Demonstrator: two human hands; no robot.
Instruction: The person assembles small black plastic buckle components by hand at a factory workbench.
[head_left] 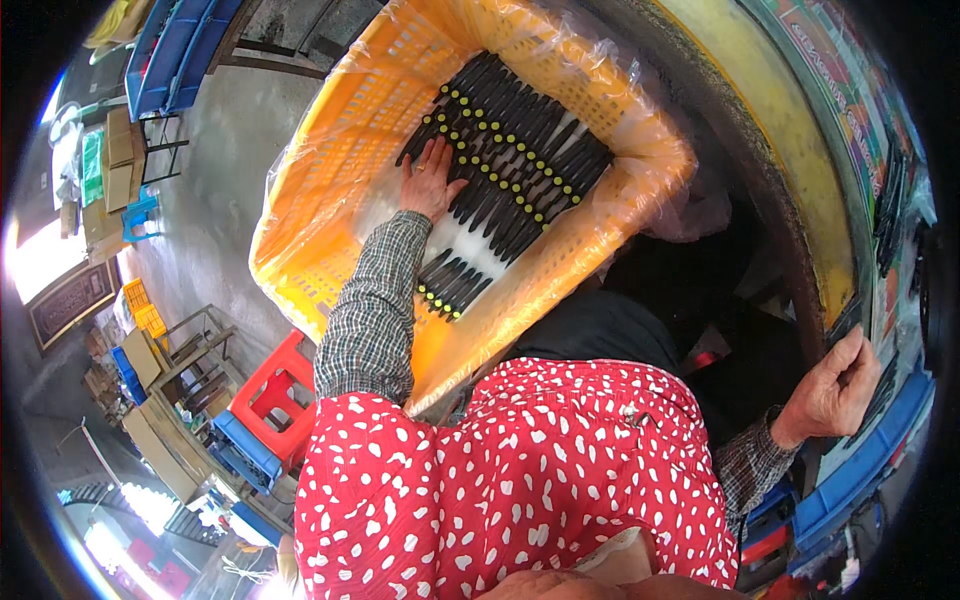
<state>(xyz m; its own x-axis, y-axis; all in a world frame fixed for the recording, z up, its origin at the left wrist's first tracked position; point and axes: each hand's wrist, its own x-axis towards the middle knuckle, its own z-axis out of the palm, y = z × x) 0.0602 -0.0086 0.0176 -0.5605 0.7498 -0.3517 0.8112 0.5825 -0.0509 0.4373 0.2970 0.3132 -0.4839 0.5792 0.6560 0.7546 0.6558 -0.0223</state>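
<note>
A large orange plastic basket (290, 262), lined with clear plastic film, stands before me. Rows of slim black tapered pieces (500, 195) with round yellow-green dots lie packed inside; their exact kind is unclear. My left hand (429, 184) reaches in and rests on the left side of these rows, fingers stretched out, a ring on one finger. A smaller group of the same pieces (452, 285) lies nearer to me, on a whitish surface. Over at the right, my right hand (832, 388) is closed by the table's edge. Whatever its curled fingers hold, if anything, is hidden.
Along the right runs a table with a yellowish edge (790, 130), bearing more black pieces (890, 210). A blue tray (865, 455) sits below my right hand. To the left stand a red stool (275, 395), cardboard boxes (160, 445) and blue bins (175, 55).
</note>
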